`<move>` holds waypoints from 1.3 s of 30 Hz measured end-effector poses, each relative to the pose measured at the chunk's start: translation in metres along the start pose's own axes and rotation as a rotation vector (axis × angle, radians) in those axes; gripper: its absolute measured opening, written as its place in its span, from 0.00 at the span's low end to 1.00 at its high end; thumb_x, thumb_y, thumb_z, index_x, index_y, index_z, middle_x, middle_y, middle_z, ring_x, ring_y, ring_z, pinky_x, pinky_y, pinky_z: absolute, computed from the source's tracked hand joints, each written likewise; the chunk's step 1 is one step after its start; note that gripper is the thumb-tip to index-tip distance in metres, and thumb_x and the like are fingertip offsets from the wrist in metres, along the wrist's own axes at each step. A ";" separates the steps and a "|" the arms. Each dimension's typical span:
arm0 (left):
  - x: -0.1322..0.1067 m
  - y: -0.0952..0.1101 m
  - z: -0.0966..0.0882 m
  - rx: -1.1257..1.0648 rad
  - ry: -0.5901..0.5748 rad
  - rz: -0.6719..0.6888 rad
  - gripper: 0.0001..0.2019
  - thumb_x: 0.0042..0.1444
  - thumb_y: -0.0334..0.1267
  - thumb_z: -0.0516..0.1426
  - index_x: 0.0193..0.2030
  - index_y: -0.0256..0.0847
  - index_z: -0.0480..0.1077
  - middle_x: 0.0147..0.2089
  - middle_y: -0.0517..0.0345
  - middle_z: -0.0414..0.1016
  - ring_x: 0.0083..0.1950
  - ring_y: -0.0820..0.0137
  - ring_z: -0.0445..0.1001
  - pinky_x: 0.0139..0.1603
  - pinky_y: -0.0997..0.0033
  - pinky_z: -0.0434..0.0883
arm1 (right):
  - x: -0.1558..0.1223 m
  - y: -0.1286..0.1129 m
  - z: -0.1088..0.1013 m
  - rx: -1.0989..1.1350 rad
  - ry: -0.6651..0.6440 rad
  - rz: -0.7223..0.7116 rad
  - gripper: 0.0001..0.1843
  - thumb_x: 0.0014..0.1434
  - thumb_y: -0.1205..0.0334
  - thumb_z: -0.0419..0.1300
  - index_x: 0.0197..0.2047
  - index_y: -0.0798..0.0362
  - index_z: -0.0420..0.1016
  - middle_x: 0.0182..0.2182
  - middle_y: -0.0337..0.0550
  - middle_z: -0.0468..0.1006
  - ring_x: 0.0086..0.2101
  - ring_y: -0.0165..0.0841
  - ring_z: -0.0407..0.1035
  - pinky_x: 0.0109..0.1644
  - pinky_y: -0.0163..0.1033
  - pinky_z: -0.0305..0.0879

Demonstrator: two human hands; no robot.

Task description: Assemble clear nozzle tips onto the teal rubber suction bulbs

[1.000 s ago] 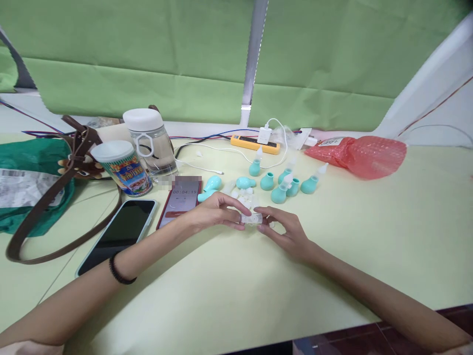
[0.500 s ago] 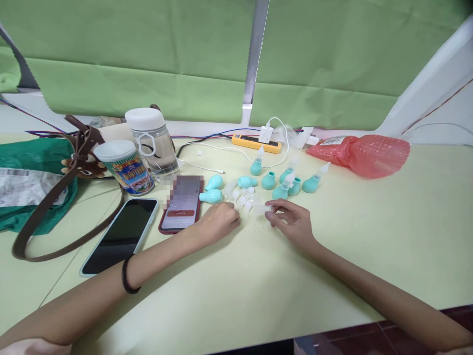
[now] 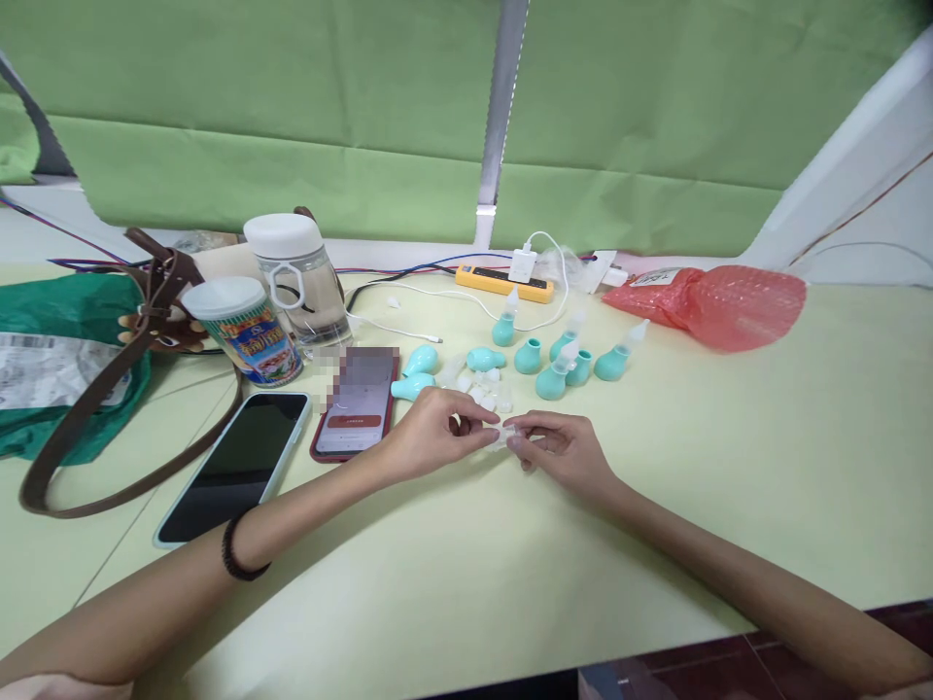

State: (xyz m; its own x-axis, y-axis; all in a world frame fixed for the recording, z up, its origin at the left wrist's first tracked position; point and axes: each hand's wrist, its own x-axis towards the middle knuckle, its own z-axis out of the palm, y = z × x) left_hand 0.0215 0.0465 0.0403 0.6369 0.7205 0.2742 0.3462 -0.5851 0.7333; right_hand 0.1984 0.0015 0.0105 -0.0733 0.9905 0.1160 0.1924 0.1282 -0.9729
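Note:
My left hand and my right hand meet over the table, thumbs and fingertips closed in a pinch. Between them is a small translucent plastic tip, partly covered by the fingers. Just behind lie several small white plastic pieces. Teal rubber bulbs lie on their sides near my left hand, one bulb behind the white pieces. Beyond my right hand stand more bulbs, among them an open-necked bulb and a nasal aspirator fitted with a clear tip.
To the left are a red-cased phone, a second phone, a snack tub, a water bottle, a brown strap and a green bag. A yellow power strip and red bubble-wrap bag lie at the back.
My left hand has risen from beside the white pieces and moved right to the tip. My right hand has shifted slightly left and nearer, bringing the translucent tip to my left fingers.

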 end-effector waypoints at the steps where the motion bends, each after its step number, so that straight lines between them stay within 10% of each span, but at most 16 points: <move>1: 0.000 0.000 0.000 -0.004 0.000 0.004 0.10 0.49 0.35 0.54 0.35 0.36 0.74 0.27 0.56 0.74 0.26 0.75 0.67 0.25 0.78 0.63 | 0.000 0.000 0.000 0.006 -0.006 -0.005 0.11 0.44 0.60 0.62 0.32 0.57 0.74 0.23 0.40 0.69 0.20 0.25 0.63 0.22 0.34 0.67; 12: -0.002 -0.002 0.003 0.005 -0.006 0.115 0.12 0.52 0.38 0.53 0.40 0.38 0.72 0.25 0.56 0.73 0.24 0.77 0.66 0.23 0.79 0.61 | 0.001 -0.002 -0.001 0.079 -0.032 0.059 0.12 0.45 0.59 0.61 0.31 0.59 0.72 0.17 0.37 0.68 0.18 0.26 0.63 0.22 0.36 0.65; 24: -0.011 -0.011 0.013 0.769 0.075 0.606 0.18 0.55 0.39 0.47 0.47 0.27 0.65 0.21 0.51 0.69 0.24 0.68 0.68 0.21 0.72 0.63 | 0.002 -0.009 -0.002 0.236 -0.072 0.159 0.12 0.45 0.59 0.61 0.31 0.60 0.72 0.18 0.37 0.69 0.19 0.26 0.64 0.23 0.35 0.66; 39: -0.012 -0.013 0.014 0.300 0.089 0.407 0.17 0.50 0.40 0.53 0.44 0.31 0.67 0.19 0.59 0.67 0.21 0.75 0.64 0.22 0.75 0.61 | -0.001 -0.007 -0.001 0.259 -0.172 0.137 0.13 0.48 0.58 0.59 0.34 0.59 0.73 0.21 0.40 0.72 0.21 0.27 0.67 0.26 0.36 0.68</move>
State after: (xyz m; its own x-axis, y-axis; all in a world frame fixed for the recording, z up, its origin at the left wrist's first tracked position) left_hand 0.0189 0.0401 0.0190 0.7044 0.4335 0.5621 0.2736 -0.8965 0.3485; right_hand 0.1980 -0.0002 0.0175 -0.2322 0.9721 -0.0331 -0.0420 -0.0441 -0.9981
